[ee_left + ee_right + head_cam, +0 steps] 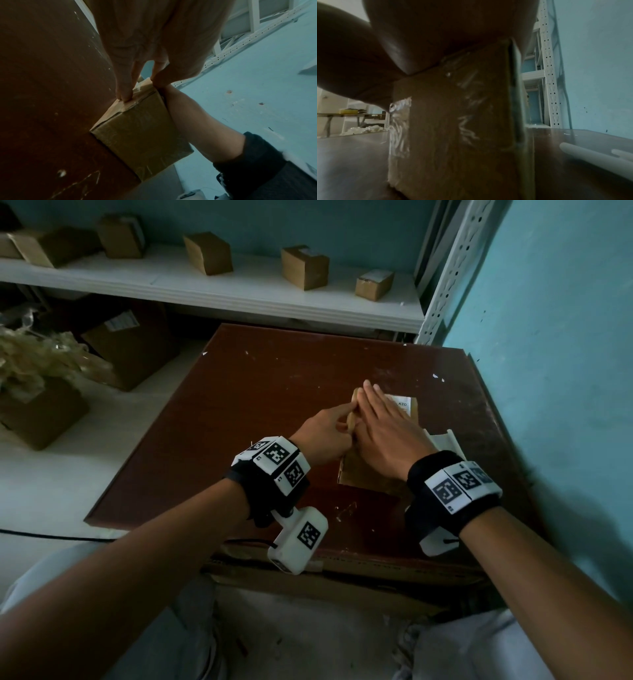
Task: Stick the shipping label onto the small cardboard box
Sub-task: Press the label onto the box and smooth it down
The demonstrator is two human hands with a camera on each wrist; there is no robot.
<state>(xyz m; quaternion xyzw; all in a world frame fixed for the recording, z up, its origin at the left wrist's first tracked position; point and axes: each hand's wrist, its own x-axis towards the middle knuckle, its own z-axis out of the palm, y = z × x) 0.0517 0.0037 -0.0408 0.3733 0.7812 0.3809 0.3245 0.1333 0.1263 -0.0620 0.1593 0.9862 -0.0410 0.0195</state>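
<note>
1. Head view: the small cardboard box [363,470] sits on the brown table [274,392], right of its middle.
2. On the box's top, the right hand [387,429] lies flat with straight fingers over the white shipping label [399,402].
3. Against the box's left side, the left hand [325,433] pinches its upper edge.
4. Just right of the box lies a white backing sheet [447,441].
</note>
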